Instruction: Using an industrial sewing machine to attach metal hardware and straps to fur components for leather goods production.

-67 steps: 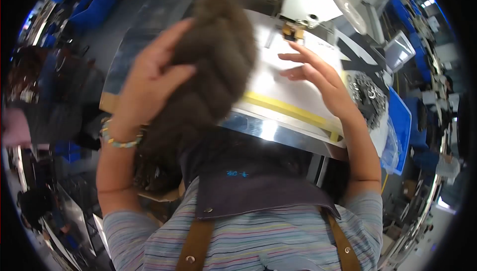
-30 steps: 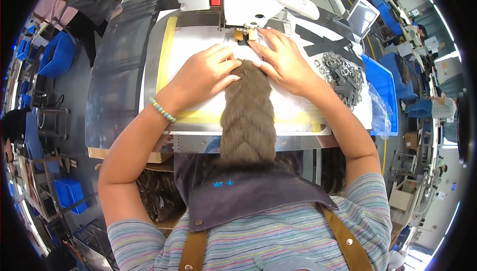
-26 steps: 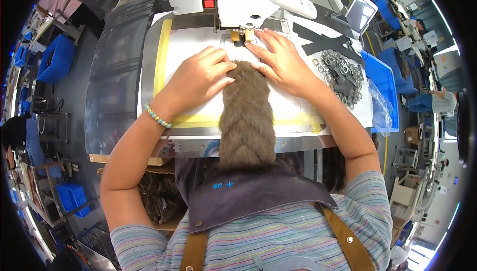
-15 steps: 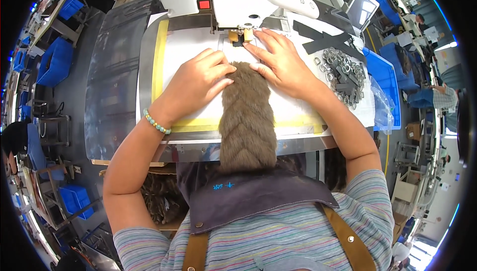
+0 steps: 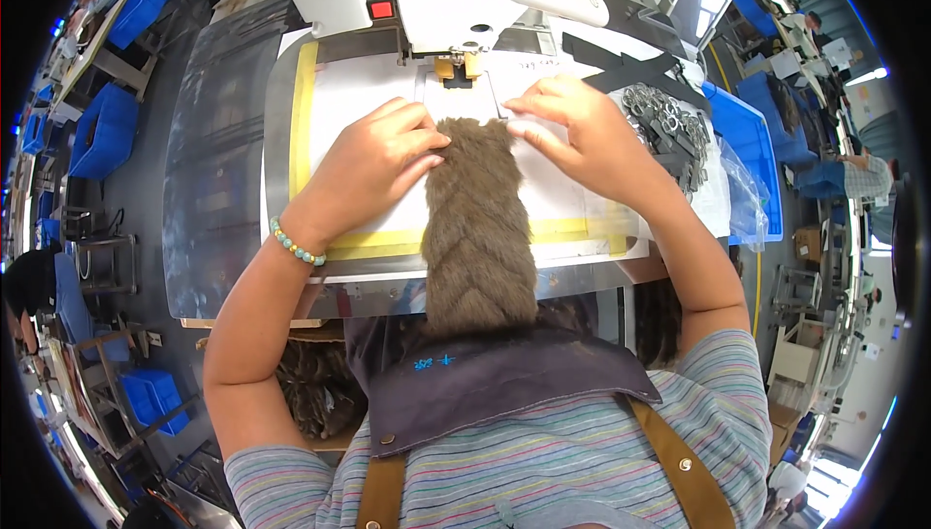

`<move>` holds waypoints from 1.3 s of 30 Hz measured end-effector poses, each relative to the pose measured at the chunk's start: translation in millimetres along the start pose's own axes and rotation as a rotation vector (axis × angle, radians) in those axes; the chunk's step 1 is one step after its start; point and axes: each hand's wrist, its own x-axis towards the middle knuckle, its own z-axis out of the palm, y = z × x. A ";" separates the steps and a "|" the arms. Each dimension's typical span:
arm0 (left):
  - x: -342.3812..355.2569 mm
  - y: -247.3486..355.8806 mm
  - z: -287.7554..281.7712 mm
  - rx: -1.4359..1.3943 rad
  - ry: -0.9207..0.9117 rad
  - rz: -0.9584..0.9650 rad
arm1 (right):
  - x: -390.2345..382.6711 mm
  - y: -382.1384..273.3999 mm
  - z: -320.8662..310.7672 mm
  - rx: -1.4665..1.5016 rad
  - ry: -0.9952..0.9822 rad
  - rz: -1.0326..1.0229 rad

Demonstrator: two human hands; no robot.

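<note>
A long brown fur strip (image 5: 477, 228) with chevron-like ridges runs from the sewing machine's work plate down to my apron. At its far left corner, my left hand (image 5: 383, 156) pinches the edge between thumb and curled fingers. My right hand (image 5: 587, 136) is raised beside the far right corner, thumb and forefinger apart, the thumb close to the fur. Whether it touches the fur I cannot tell. Just beyond the strip, a small black piece (image 5: 458, 83) lies under the sewing head's brass-coloured clamps (image 5: 472, 65).
Right of the machine sit a pile of metal rings with black tabs (image 5: 669, 136) and black straps (image 5: 635, 73). Beyond them stands a blue crate (image 5: 761, 151) with clear plastic. Yellow tape (image 5: 304, 122) borders the white work sheet. A tablet-like screen (image 5: 700, 7) stands at the far right.
My right hand has drawn back from the clamps, toward me and to the right, its fingers more bent. The left hand keeps its hold on the fur. The view has shifted slightly.
</note>
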 end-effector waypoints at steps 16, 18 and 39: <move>1.2 -0.1 2.9 0.042 0.029 -0.036 | 13.5 27.1 42.6 -0.378 0.014 -0.112; 0.8 -0.8 2.7 0.045 0.022 -0.039 | 18.5 30.7 41.0 -0.410 -0.020 -0.144; 0.9 -2.2 1.8 0.049 0.011 -0.026 | 16.3 39.7 27.3 -0.259 0.098 -0.276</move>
